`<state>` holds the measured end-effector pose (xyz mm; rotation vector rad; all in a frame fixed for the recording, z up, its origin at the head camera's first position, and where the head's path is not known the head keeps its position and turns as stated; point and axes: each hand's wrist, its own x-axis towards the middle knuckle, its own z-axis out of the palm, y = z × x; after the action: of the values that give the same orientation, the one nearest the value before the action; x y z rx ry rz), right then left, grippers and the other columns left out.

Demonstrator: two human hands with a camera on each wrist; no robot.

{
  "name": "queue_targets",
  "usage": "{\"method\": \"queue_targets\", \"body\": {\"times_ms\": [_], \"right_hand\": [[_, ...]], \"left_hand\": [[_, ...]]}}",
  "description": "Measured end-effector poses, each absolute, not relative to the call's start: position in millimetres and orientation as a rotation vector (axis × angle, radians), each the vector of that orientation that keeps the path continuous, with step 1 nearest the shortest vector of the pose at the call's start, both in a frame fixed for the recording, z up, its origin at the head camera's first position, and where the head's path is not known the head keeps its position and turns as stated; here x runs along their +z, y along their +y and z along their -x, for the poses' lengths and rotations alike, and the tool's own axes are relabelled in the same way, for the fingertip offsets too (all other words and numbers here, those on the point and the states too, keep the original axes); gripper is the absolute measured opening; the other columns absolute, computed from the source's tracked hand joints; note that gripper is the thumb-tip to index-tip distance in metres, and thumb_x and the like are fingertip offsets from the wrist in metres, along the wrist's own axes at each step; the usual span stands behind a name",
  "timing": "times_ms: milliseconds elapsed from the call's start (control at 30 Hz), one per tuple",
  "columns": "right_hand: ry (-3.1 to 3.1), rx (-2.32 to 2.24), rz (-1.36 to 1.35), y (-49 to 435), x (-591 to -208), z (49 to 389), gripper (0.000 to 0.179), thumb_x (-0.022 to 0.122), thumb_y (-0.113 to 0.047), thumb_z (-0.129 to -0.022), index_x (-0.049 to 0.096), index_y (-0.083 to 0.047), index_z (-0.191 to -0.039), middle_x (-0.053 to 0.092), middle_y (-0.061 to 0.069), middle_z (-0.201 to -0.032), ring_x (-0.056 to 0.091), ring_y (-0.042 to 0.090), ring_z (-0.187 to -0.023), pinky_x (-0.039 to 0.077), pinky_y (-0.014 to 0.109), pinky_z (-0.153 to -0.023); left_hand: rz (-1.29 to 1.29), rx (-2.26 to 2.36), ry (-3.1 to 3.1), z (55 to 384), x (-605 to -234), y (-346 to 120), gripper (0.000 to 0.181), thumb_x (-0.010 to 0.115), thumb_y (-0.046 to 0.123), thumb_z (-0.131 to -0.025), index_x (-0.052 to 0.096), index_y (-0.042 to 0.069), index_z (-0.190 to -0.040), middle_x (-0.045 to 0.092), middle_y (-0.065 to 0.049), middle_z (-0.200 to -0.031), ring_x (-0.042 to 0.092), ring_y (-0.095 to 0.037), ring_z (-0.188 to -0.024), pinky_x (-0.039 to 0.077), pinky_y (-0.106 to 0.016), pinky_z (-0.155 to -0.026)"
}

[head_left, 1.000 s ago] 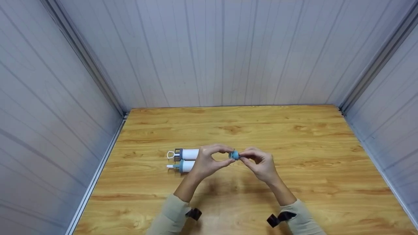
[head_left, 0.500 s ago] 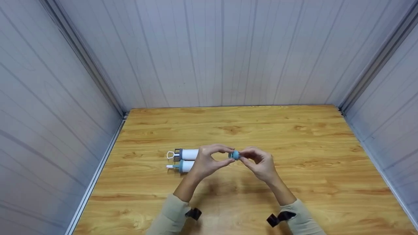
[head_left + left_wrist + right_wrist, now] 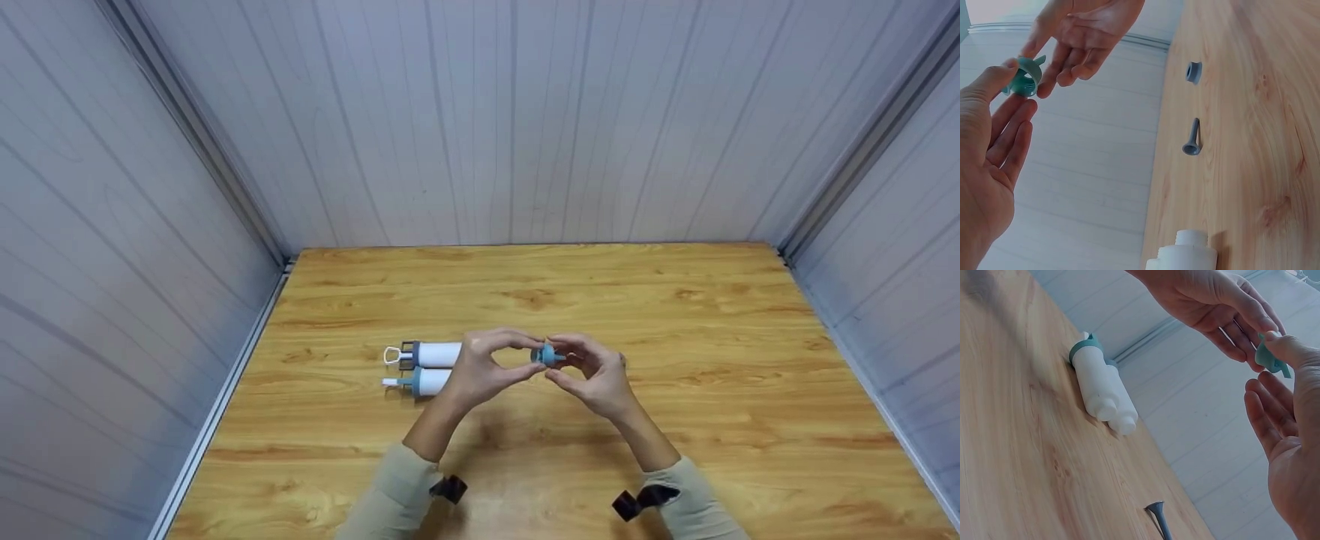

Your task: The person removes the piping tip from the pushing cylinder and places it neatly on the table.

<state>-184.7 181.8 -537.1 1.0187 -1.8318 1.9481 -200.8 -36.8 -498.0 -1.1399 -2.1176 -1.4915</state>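
Between both hands, above the table, is a small teal cap (image 3: 548, 355) with a hollow ring-like end and a narrow pointed tip. My left hand (image 3: 475, 371) pinches its hollow end with thumb and fingers. The thumb and fingers of my right hand (image 3: 598, 380) also pinch the cap, from the tip side. In the left wrist view the cap's opening (image 3: 1023, 84) faces that camera. Behind my left hand lie two white bottles, one with a dark blue collar (image 3: 416, 355), one with a teal collar (image 3: 416, 383). Fingers cover part of the cap.
A grey ring-like piece (image 3: 1194, 73) and a grey funnel-shaped piece (image 3: 1193, 138) lie on the wooden table (image 3: 675, 322). The bottles' narrow necks (image 3: 1107, 410) point away from their collars. Panelled walls (image 3: 480, 127) enclose the table at the back and both sides.
My right fingers have shifted from the cap's tip onto its body, and the tip now shows. My left hand and the cap have moved slightly right. The bottles lie still.
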Motion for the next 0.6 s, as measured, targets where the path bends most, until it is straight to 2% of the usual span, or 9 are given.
{"method": "queue_targets", "body": {"times_ms": [200,600], "right_hand": [[-1.803,1.955,-1.033,180.3,-537.5,185.0,0.040,0.069,0.021,-0.081,0.063,0.014,-0.119,0.071,0.004,-0.118,0.071,0.013,-0.106,0.060,0.024,-0.088],[-1.772,1.910,-1.072,180.3,-536.2,186.2,0.041,0.069,0.024,-0.079,0.064,0.014,-0.118,0.071,0.012,-0.116,0.071,0.015,-0.107,0.060,0.024,-0.089]], "left_hand": [[1.172,-1.488,-2.124,200.6,-498.0,-35.1,0.021,0.080,0.023,-0.087,0.078,0.014,-0.106,0.079,-0.002,-0.109,0.075,-0.014,-0.104,0.060,-0.027,-0.091],[1.179,-1.474,-2.086,200.2,-499.4,-35.2,0.021,0.080,0.019,-0.086,0.078,0.013,-0.106,0.079,-0.005,-0.109,0.075,-0.018,-0.103,0.060,-0.028,-0.091]]}}
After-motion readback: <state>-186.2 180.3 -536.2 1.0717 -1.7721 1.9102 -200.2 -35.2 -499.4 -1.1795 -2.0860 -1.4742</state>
